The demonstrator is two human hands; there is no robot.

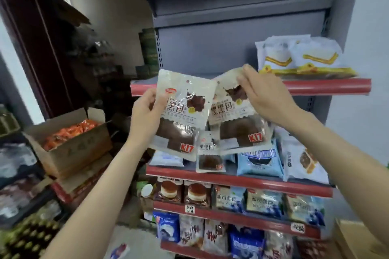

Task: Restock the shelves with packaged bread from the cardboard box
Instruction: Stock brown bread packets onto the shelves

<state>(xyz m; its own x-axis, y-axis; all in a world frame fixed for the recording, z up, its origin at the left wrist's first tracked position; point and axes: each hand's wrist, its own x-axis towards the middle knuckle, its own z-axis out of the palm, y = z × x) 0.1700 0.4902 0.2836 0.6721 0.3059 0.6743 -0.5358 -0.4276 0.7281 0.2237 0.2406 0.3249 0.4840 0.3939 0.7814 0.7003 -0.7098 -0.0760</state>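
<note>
I hold two white packs of dark bread in front of a grey shelf unit with red edges. My left hand [145, 111] grips the left pack [181, 115] by its left side. My right hand [267, 99] pinches the top of the right pack [235, 115], which overlaps the left one. Both packs hang just below the upper shelf [326, 86], whose left part is bare. A third, similar pack [210, 153] stands on the shelf below [273, 184]. A cardboard box corner [357, 239] shows at the bottom right.
White and yellow bread packs [303, 57] lie on the upper shelf's right end. Blue and white packs [261, 162] fill the shelf below, with more packaged bread on lower shelves. An open cardboard box of orange packets [69, 141] sits on stacked boxes at the left.
</note>
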